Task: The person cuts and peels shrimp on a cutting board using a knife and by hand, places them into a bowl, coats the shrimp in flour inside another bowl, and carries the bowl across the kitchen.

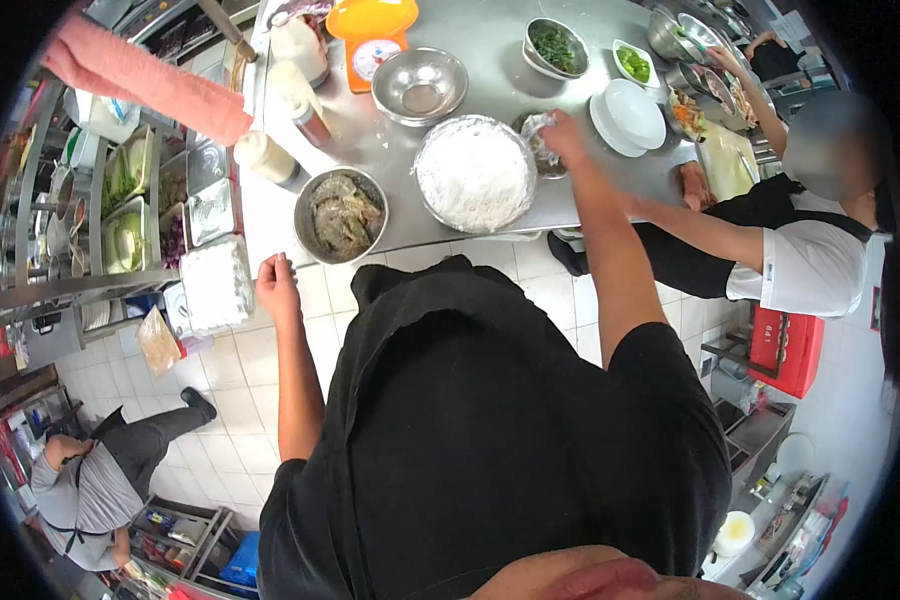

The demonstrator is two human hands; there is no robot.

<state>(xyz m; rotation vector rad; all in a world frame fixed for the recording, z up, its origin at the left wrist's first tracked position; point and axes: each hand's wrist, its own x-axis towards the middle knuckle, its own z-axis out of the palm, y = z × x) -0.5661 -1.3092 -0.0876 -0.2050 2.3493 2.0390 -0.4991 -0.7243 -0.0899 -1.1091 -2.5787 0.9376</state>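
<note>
My right hand [567, 140] reaches to a small round container [550, 172] at the table's edge, its fingers closed on a crumpled white piece [536, 126]. Whether that piece is cloth, paper or plastic I cannot tell. Just left of it stands a metal bowl of white flour [475, 175]. Farther left, a metal bowl [307, 232] holds grey, raw-looking shrimp [346, 212]. My left hand [279, 288] hangs in front of the table edge, below and left of the shrimp bowl. Its fingers are curled together, with nothing visible in them.
An empty metal bowl [420, 84], an orange scale [371, 50], squeeze bottles [265, 157], chopped greens [555, 48] and white dishes [630, 115] stand on the steel table [470, 30]. A co-worker [810, 240] works at right; another person [110, 480] is behind, lower left.
</note>
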